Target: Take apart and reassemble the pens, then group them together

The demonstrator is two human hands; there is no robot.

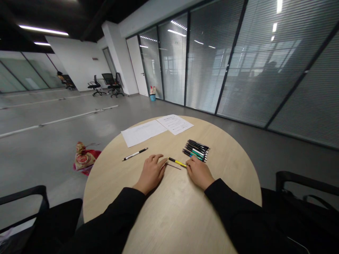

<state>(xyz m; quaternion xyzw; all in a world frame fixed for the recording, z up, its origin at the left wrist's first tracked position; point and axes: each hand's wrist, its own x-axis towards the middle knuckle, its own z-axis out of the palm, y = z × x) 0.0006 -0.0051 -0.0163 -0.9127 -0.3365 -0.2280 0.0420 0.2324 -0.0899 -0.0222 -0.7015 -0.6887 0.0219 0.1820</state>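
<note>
My left hand point(152, 171) lies flat on the round wooden table point(172, 211) with its fingers stretched out, fingertips touching a thin dark refill point(173, 166). My right hand point(199, 173) rests on the table with its fingers curled on the near end of a yellow and black pen point(177, 162). A bundle of several pens point(196, 150) lies just beyond my right hand. A white and black pen point(135, 154) lies alone to the left of my left hand.
Two sheets of paper point(156, 129) lie at the table's far edge. Black chairs stand at the near left point(26, 211) and near right point(304, 190). A red bag point(84, 159) sits on the floor to the left. Glass partitions run along the right.
</note>
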